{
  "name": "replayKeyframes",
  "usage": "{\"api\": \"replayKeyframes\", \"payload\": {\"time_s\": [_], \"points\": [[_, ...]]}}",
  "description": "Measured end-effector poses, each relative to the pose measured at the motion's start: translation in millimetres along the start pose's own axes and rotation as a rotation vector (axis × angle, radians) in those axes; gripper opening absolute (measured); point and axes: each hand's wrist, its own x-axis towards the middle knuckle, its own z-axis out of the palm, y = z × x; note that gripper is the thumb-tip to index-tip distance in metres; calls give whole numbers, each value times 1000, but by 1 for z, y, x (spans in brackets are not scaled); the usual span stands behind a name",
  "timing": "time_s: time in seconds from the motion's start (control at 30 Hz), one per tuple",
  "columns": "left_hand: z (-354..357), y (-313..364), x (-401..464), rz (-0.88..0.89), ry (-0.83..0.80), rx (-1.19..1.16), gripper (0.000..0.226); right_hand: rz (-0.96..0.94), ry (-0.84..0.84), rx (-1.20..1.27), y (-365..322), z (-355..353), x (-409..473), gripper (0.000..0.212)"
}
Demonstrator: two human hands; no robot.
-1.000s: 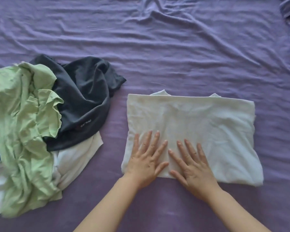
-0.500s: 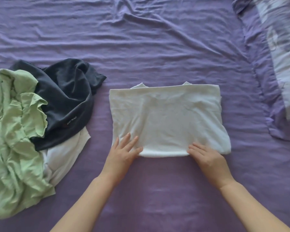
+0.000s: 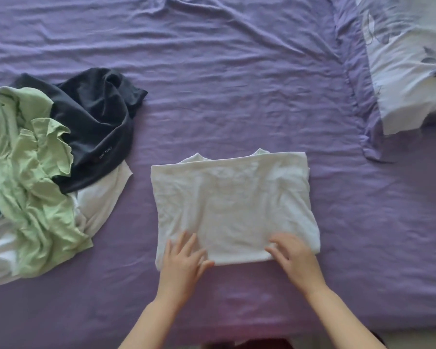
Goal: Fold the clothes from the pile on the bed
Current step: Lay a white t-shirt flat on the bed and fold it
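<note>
White cotton-looking shirt [image 3: 233, 205] is folded into a rectangle on the purple sheet [image 3: 237, 84], long axis running side to side across both hands. It lies straight ahead of the fingers, with its near edge right under the fingertips, so whatever comes next (my guess is sliding under that edge to lift it, or one more fold) starts from there.

Left hand [image 3: 184, 260] sits at the near-left corner, fingers spread and flat on the cloth, thumb out along the edge, not gripping anything. Right hand [image 3: 293, 255] is on the near edge toward the right side, fingers bent a little over the fabric; it's a bit blurry so I honestly can't tell if it's pinching or just resting there. Both hands are about equally close to the shirt.

Off past the left fingers, well apart from the shirt, is the unfolded pile [image 3: 48, 172], green, dark and white stuff. Looks like plenty left to do.
</note>
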Motion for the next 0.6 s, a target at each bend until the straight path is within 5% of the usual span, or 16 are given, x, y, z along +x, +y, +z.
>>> {"api": "replayKeyframes", "payload": {"time_s": [0.13, 0.33, 0.47, 0.6], "points": [[4, 56, 43, 118, 12, -82, 40, 82, 226, -111, 10, -18, 46, 36], [17, 144, 99, 193, 61, 19, 49, 280, -4, -153, 48, -46, 99, 90], [46, 152, 123, 171, -125, 76, 66, 318, 49, 113, 59, -59, 121, 86], [49, 155, 123, 149, -188, 89, 66, 320, 19, 216, 58, -68, 136, 54]]}}
